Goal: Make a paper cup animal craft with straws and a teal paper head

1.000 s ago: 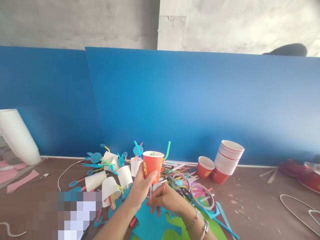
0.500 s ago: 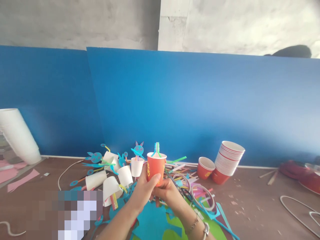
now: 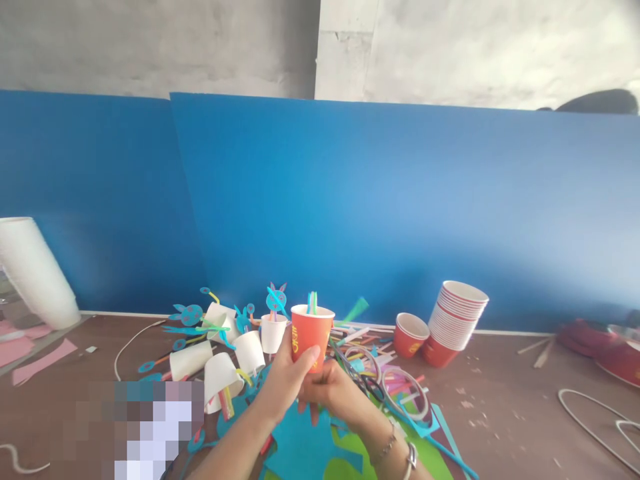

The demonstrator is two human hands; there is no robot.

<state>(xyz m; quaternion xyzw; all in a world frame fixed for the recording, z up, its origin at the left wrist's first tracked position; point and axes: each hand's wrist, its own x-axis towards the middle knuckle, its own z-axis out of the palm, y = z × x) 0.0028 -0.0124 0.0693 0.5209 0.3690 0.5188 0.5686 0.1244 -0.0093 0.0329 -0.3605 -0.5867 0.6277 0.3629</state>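
My left hand (image 3: 290, 381) is wrapped round the side of a red paper cup (image 3: 314, 337) with yellow lettering, held upright above the table. A small bunch of blue, white and green straws (image 3: 313, 303) stands out of its open top. Below the cup, my right hand (image 3: 331, 387) is closed with bent fingers at the base; what it pinches there is hidden. Behind the cup to the right, a green strip (image 3: 356, 311) is smeared by motion. White cups (image 3: 249, 352) with straws and blue paper cut-outs lie to the left, and one stands upright with a blue animal face (image 3: 276, 300).
Blue and green paper sheets (image 3: 300, 443) lie under my forearms. To the right are tape rolls (image 3: 426, 399), loose straws, a single red cup (image 3: 411, 335) and a leaning cup stack (image 3: 456, 323). A blue partition (image 3: 310, 200) closes off the table's back; white cups (image 3: 37, 273) are stacked far left.
The straws in the red cup stand slightly lower and closer together. The green strip behind has swung upward and blurred. Both hands keep their places on the cup.
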